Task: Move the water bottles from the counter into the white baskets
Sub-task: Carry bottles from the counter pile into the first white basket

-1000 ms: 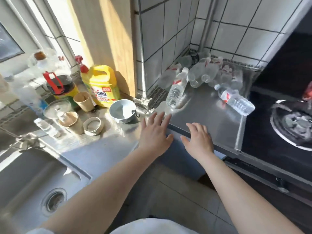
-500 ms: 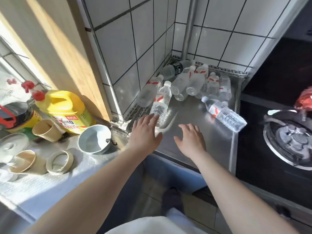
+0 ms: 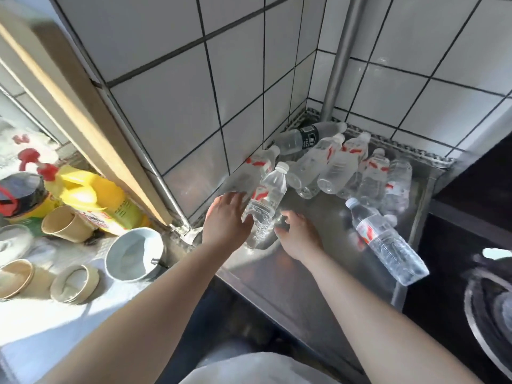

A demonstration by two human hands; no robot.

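The left hand (image 3: 225,217) covers the near side of a standing water bottle (image 3: 266,200), so whether its fingers grip it cannot be told. The right hand's (image 3: 297,235) fingertips blur against the steel counter (image 3: 291,278). The stove burner (image 3: 490,300) is cut by the right edge. Far bottles overlap, hiding one another's bases.

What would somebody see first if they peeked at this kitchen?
Probably the pile of bottles lying in the tiled corner of the steel counter. Next, two hands reaching in: the left hand touches one upright bottle, the right hand is beside it.
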